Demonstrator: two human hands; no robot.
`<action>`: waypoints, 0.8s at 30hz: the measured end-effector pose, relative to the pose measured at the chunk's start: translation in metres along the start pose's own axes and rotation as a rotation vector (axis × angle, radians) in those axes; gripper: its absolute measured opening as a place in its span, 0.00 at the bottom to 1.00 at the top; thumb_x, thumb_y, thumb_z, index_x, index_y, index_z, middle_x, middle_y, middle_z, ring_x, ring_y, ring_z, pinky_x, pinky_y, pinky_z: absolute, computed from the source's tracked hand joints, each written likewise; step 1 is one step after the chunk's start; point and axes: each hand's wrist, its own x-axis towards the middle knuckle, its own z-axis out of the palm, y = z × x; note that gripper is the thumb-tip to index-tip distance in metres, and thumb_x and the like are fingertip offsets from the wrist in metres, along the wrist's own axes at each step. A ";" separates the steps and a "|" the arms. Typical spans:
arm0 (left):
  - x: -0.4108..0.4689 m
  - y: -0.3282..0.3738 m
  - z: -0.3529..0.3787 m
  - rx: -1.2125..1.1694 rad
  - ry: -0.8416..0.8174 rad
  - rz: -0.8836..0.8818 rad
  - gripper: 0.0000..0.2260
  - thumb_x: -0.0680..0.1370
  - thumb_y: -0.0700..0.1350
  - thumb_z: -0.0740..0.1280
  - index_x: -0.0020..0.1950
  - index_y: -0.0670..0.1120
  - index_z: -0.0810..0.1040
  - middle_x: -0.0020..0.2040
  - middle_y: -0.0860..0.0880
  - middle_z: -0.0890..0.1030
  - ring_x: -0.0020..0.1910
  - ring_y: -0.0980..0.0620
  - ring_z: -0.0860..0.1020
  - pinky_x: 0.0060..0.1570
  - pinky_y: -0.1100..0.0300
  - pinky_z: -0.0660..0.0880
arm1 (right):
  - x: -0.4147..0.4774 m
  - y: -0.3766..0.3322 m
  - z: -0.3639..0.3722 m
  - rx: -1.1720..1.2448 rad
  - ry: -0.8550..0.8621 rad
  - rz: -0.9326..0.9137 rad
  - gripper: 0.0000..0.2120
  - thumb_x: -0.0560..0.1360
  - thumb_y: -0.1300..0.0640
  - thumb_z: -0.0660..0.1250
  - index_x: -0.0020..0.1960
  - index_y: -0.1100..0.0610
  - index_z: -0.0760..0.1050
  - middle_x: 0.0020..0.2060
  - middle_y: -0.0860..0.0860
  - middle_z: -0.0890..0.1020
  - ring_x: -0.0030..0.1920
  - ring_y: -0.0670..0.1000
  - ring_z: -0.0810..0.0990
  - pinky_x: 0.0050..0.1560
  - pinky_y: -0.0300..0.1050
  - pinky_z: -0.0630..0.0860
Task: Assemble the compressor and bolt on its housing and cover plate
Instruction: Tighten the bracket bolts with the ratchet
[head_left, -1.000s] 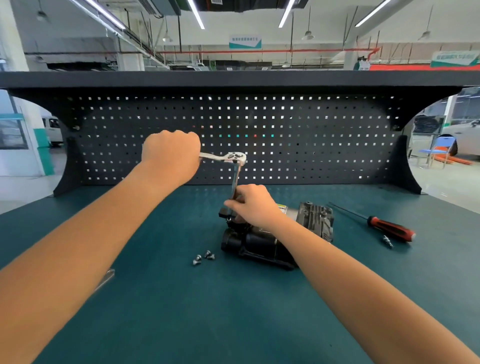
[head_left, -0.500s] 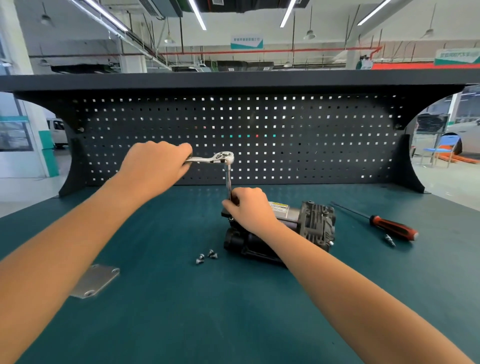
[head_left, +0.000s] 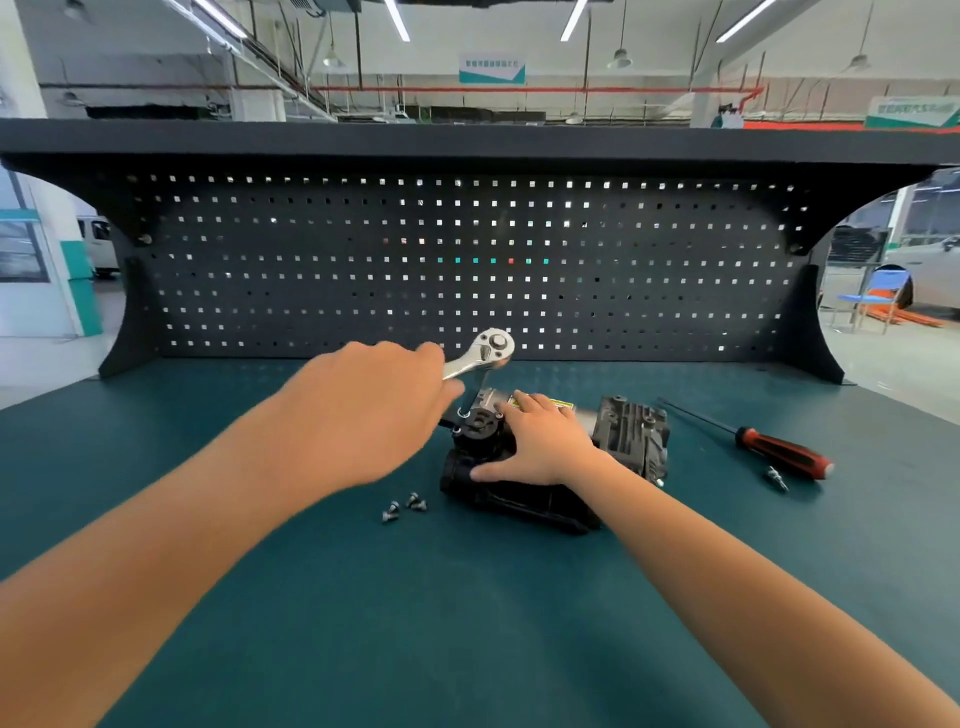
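Now the right hand (head_left: 540, 441) is off the extension (head_left: 471, 399), spread flat on the compressor (head_left: 628, 436), while the left hand (head_left: 363, 415), wrapped round the ratchet (head_left: 480, 356), swings it, probably final tightening.

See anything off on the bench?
Nothing stands out. Left hand grips the ratchet on the compressor, right hand rests flat on it; loose bolts lie together beside it, screwdriver off right.

Left hand (head_left: 363, 415) grips ratchet (head_left: 480, 356) (socket down on compressor (head_left: 524, 493)); right hand (head_left: 545, 441) rests flat on it.
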 end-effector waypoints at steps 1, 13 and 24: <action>0.002 0.000 -0.001 -0.035 -0.011 -0.025 0.15 0.82 0.56 0.47 0.43 0.48 0.61 0.34 0.51 0.67 0.30 0.54 0.64 0.28 0.58 0.58 | 0.000 -0.001 -0.002 0.056 0.009 -0.015 0.48 0.68 0.32 0.65 0.77 0.54 0.49 0.77 0.53 0.51 0.76 0.54 0.49 0.73 0.56 0.48; -0.004 -0.031 0.016 -0.345 0.026 -0.245 0.17 0.80 0.56 0.50 0.38 0.47 0.66 0.30 0.49 0.71 0.28 0.51 0.68 0.27 0.57 0.59 | 0.023 -0.001 -0.004 0.075 -0.070 -0.161 0.51 0.63 0.38 0.74 0.76 0.53 0.52 0.77 0.51 0.51 0.76 0.53 0.48 0.72 0.60 0.46; 0.036 -0.099 0.034 -0.147 0.388 0.295 0.32 0.81 0.59 0.45 0.31 0.38 0.71 0.18 0.45 0.68 0.15 0.46 0.67 0.24 0.66 0.58 | 0.022 0.003 0.005 0.210 -0.007 -0.212 0.36 0.66 0.49 0.75 0.69 0.55 0.64 0.76 0.53 0.54 0.75 0.52 0.50 0.72 0.56 0.43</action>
